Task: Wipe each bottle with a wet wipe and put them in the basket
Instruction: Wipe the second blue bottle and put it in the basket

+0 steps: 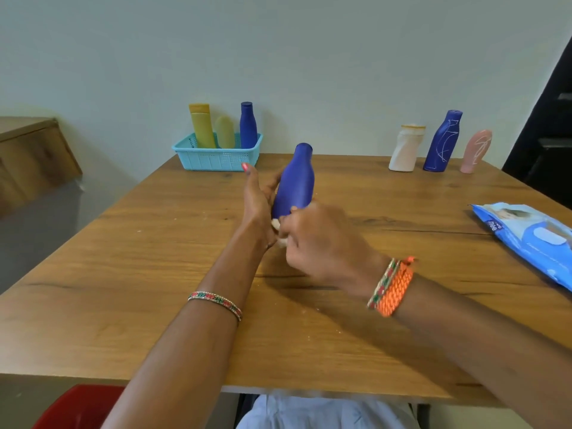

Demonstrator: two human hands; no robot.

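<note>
While a broad wooden table [154, 274] with a brown grain top fills the view against a pale grey-green wall [309, 57], a person seated at its near edge works over a tall dark-blue plastic bottle [295, 181] held near the table's middle. Both forearms reach forward from the bottom of the view. The bottle tilts slightly, cap away from the person. The left hand [258, 199] lies along the bottle's left side, thumb raised and fingers wrapped behind it, steadying it. The right hand [322, 239] is closed round a crumpled white wet wipe [278, 230], pressing it against the bottle's lower end; only small scraps of the wipe show between the two hands, which meet at the bottle's base.

At the far left corner of the table sits a light-turquoise slatted plastic basket [216, 157], holding three upright containers: a yellow flip-cap bottle [202, 125], a shorter pale-yellow rounded tube [225, 131] and a second dark-blue bottle [248, 125]. Along the far right edge, well apart from the basket, stand a white squat bottle [405, 148], a scribbled-on dark-blue bottle [442, 140] and a pink rounded tube [476, 151].

A blue soft pack of wet wipes [532, 239] lies flat at the right edge. A beaded bangle [216, 301] circles the left wrist; an orange braided thread band [396, 286] beside a beaded bangle circles the right.
</note>
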